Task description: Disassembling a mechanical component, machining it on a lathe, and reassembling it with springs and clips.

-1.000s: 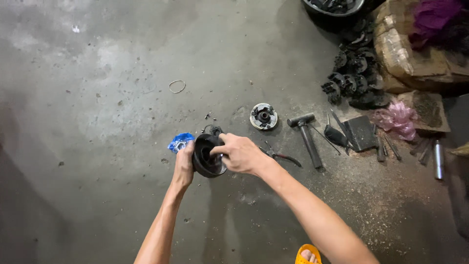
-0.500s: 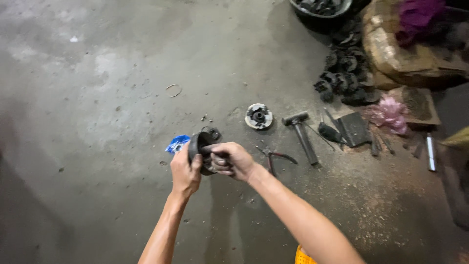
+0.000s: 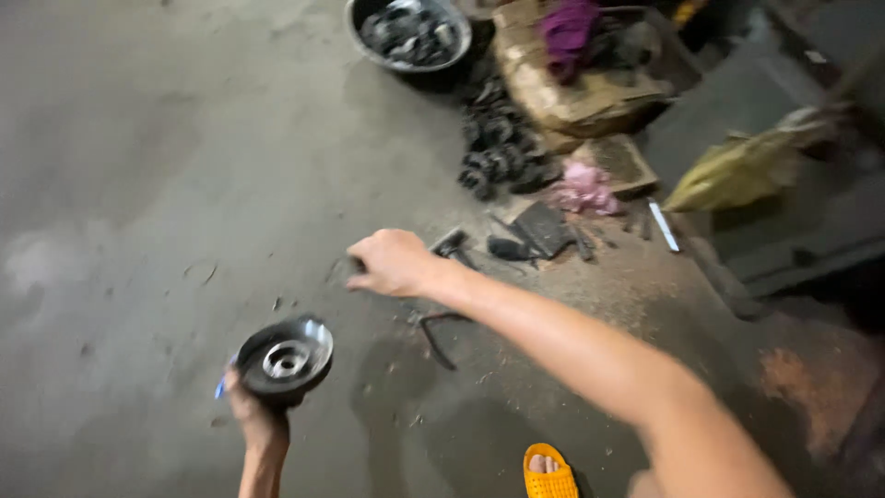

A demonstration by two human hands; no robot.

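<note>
- Left hand (image 3: 253, 415): low near the bottom edge, fingers curled under a pulley (image 3: 284, 358), gripping it from below with its open face up.
- Pulley: round, black, dished, with a bright metal hub at the centre; held clear of the floor (image 3: 138, 184).
- Blue scrap (image 3: 221, 385): a sliver showing just left of the left hand, mostly hidden.
- Right hand (image 3: 392, 262): up and right of the pulley, apart from it, closed in a loose fist, knuckles up; whether it holds anything cannot be told.
- Hammer (image 3: 452, 245): just past the right hand's knuckles, partly hidden by it.
- Pliers (image 3: 435, 334): dark, on the floor beneath the right forearm.
- Dark tools (image 3: 539, 231): flat pieces right of the right hand, blurred.
- Pink rag (image 3: 583, 189): beyond those tools.
- Black parts (image 3: 498, 152): a heap well above the right hand.
- Basin (image 3: 410, 35): round, at the top edge, full of dark parts.
- Sandal (image 3: 549, 472): orange, at the bottom edge, under the right forearm.
- Open room: bare grey floor spreads left of and above both hands to the picture's left edge; clutter crowds the upper right.
</note>
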